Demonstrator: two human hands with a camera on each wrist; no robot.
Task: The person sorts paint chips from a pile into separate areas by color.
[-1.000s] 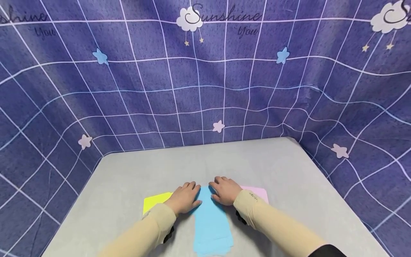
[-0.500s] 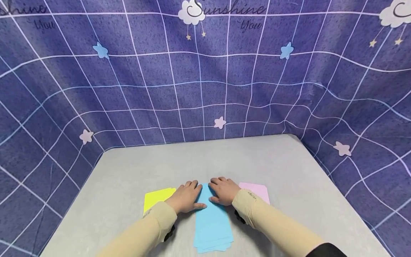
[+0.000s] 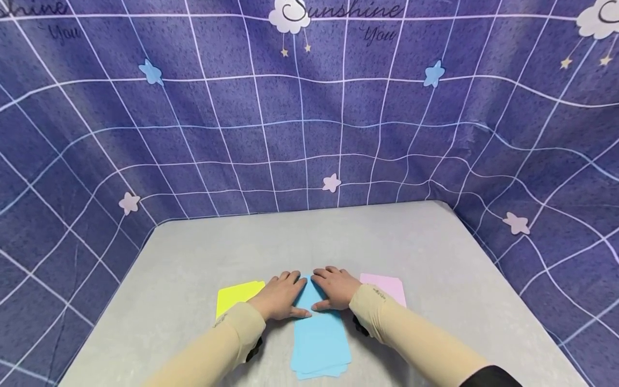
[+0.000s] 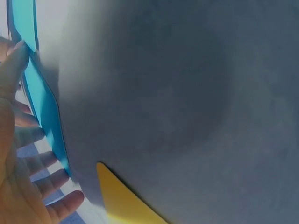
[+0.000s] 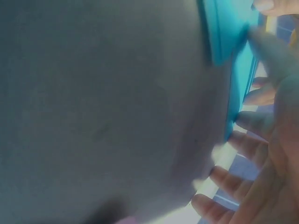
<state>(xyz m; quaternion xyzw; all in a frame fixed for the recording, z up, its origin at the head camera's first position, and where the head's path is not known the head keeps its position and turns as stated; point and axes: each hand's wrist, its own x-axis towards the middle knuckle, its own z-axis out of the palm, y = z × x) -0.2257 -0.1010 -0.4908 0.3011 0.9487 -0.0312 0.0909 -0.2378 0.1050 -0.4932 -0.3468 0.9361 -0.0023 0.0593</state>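
A blue paper sheet (image 3: 309, 295) lies flat between my two hands. Overlapping its near end, or just in front of it, is a slightly fanned stack of blue sheets (image 3: 321, 344). My left hand (image 3: 282, 296) has its fingers spread along the left edge of the far sheet, thumb pointing inward. Mirroring it, my right hand (image 3: 337, 288) touches the right edge with extended fingers, its thumb near the left one. In the left wrist view, straight fingertips meet the blue edge (image 4: 49, 116). The right wrist view has fingers beside the blue edge (image 5: 239, 79) too.
Yellow sheets (image 3: 237, 295) lie left of my left hand, partly under the forearm. Pink sheets (image 3: 385, 286) lie behind my right forearm. The grey table (image 3: 309, 242) ends at a purple-blue gridded curtain (image 3: 309, 145) at the back and sides.
My thumbs have moved inward over the blue paper and now nearly meet near the stack's far edge. The fingers stay along the sides. The head view has tilted slightly.
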